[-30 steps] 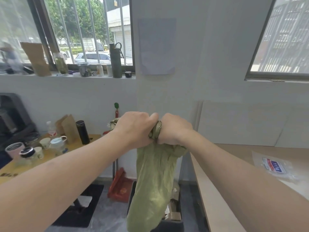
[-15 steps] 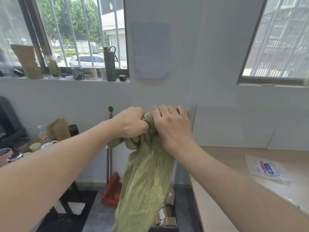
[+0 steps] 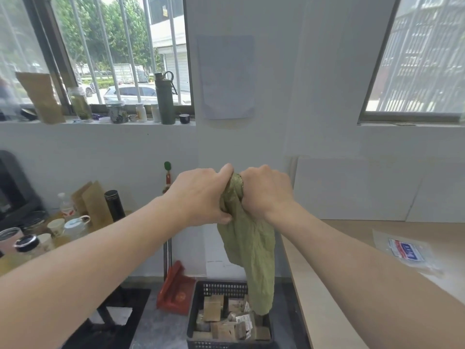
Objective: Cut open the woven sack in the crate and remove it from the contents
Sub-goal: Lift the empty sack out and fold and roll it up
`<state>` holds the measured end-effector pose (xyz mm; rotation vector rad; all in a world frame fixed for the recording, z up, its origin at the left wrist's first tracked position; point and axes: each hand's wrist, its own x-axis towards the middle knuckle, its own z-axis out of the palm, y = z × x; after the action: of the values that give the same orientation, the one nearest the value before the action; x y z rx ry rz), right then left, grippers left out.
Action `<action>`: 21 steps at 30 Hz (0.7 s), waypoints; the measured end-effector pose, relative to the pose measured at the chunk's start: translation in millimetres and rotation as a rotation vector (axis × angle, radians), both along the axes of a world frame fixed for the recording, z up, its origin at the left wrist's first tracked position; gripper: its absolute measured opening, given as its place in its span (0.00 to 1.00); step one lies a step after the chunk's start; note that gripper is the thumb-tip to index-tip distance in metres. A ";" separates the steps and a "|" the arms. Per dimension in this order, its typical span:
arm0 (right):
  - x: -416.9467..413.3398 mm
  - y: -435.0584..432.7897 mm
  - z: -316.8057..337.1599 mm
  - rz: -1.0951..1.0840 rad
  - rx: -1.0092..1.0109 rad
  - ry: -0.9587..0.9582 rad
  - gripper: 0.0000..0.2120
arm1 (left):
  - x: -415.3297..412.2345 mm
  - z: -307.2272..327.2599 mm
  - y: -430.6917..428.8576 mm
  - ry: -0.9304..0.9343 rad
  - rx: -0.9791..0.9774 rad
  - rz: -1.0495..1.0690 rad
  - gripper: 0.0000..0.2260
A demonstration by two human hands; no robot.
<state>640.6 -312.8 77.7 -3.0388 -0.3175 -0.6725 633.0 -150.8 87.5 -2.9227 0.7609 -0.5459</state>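
The green woven sack hangs limp in the air, bunched at its top between both fists. My left hand grips the gathered top from the left and my right hand grips it from the right, knuckles almost touching. The sack's lower end dangles just above the black plastic crate on the floor. Inside the crate lie several small brown cardboard parcels with labels, uncovered.
A pale wooden table runs along the right with a clear plastic packet on it. A red dustpan leans left of the crate. A cluttered side table with cups and a black flask stands at the left.
My hands have bunched more of the sack together, so less of it hangs down. The view tilted downward, and the crate with its parcels now shows below the sack.
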 end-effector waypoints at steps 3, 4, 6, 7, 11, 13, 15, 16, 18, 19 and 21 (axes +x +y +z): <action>0.0 6.0 4.4 -0.034 0.093 0.098 0.06 | -0.5 -8.8 -4.6 -0.185 0.045 0.112 0.24; -0.8 7.5 5.3 -0.037 0.110 0.126 0.05 | -1.3 -11.0 -5.1 -0.204 0.048 0.145 0.22; -1.7 10.1 4.4 -0.027 0.124 0.166 0.05 | -0.6 -13.8 -3.7 -0.207 0.057 0.199 0.19; -2.4 10.9 3.6 -0.018 0.124 0.175 0.05 | 0.4 -13.9 -2.7 -0.197 0.061 0.216 0.17; -3.4 8.5 3.3 0.014 0.018 0.134 0.06 | 3.7 -10.9 -3.0 -0.111 0.041 0.207 0.11; -2.2 6.8 3.1 0.048 -0.032 0.057 0.09 | 3.0 -7.5 -2.6 -0.053 0.020 0.191 0.10; 0.5 5.0 -2.0 0.088 -0.150 -0.117 0.16 | 5.8 -4.1 -1.1 0.006 -0.066 0.194 0.08; 1.0 3.7 -4.9 0.092 -0.192 -0.202 0.20 | 8.0 -2.6 0.1 0.041 -0.134 0.207 0.08; 0.5 1.7 -9.7 0.091 -0.210 -0.335 0.24 | 14.2 1.4 2.0 0.132 -0.275 0.233 0.09; -0.4 1.5 -11.9 0.084 -0.225 -0.373 0.25 | 17.4 4.1 2.7 0.196 -0.339 0.232 0.09; -3.4 1.6 -12.5 0.081 -0.232 -0.458 0.20 | 20.3 10.7 2.1 0.362 -0.453 0.192 0.09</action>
<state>637.2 -311.2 65.2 -3.0199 -0.5559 -1.4159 653.3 -148.7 98.1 -3.5254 0.4106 -0.1876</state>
